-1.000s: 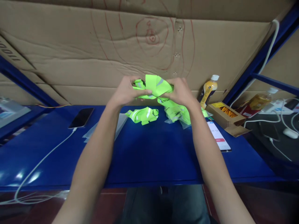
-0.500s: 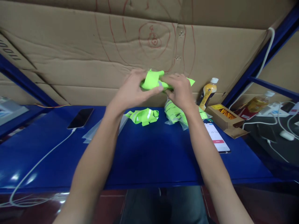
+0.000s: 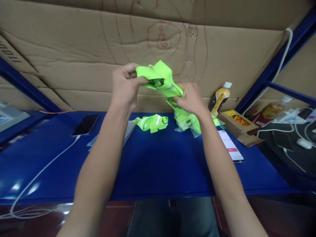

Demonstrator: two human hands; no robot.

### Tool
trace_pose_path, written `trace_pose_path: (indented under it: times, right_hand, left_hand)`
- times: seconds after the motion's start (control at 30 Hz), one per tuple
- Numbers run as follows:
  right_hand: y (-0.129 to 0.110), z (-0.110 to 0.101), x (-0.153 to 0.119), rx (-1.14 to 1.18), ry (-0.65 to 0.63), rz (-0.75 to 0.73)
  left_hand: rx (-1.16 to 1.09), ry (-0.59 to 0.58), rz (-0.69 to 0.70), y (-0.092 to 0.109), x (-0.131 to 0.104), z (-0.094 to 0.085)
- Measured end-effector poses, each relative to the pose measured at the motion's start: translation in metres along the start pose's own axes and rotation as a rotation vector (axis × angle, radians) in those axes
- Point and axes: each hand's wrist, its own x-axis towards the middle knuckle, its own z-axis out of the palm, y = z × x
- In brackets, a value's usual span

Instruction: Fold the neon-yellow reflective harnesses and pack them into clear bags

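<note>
Both my hands hold one neon-green reflective vest [image 3: 158, 78] up above the blue table [image 3: 158, 164]. My left hand [image 3: 124, 85] pinches its upper left end, raised high. My right hand [image 3: 189, 98] grips its lower right end, so the cloth stretches slantwise between them. Below, a folded green vest [image 3: 151, 122] lies on the table. To its right sits a clear plastic bag of green vests [image 3: 187, 121], partly hidden by my right wrist.
A black phone [image 3: 85, 124] on a white cable [image 3: 41, 171] lies left; flat clear bags [image 3: 128, 126] beside it. A lit phone [image 3: 230, 146], open cardboard box [image 3: 238, 125] and yellow drink bottle [image 3: 219, 97] stand right. A cardboard wall [image 3: 74, 49] backs the table.
The bunched vest has been pulled apart: my left hand rose and moved left, my right hand dropped slightly, and the cloth now stretches out between them.
</note>
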Motion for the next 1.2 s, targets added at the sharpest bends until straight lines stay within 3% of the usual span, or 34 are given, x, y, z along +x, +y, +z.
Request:
trace_pose_path:
  times: [0.1, 0.2, 0.33, 0.47, 0.57, 0.73, 0.93, 1.2]
  right_hand:
    - [-0.001, -0.001, 0.001, 0.021, -0.014, -0.052]
    - [-0.002, 0.004, 0.001, 0.142, -0.097, -0.103]
    - [-0.001, 0.004, 0.001, 0.267, -0.164, -0.104]
    - [0.001, -0.004, 0.001, 0.414, -0.252, -0.107]
    - [0.001, -0.012, -0.002, 0.525, -0.298, -0.047]
    - [-0.002, -0.016, -0.004, 0.549, -0.114, 0.089]
    - [-0.002, -0.003, 0.0, 0.514, -0.086, 0.026]
    - [-0.009, 0.0, -0.003, 0.734, -0.098, 0.104]
  left_hand:
    - [-0.061, 0.144, -0.22, -0.021, 0.004, 0.004]
    - [0.056, 0.252, -0.275, -0.025, 0.003, 0.008]
    - [0.317, 0.142, -0.334, -0.008, -0.002, 0.0]
    - [0.52, 0.019, -0.216, 0.029, -0.008, -0.016]
    - [0.393, -0.079, -0.15, 0.058, -0.014, -0.02]
    - [0.168, -0.105, 0.055, 0.083, -0.02, -0.009]
    - [0.469, -0.237, 0.099, 0.06, -0.019, 0.009]
    - [0.439, -0.329, 0.107, 0.037, -0.017, 0.002]
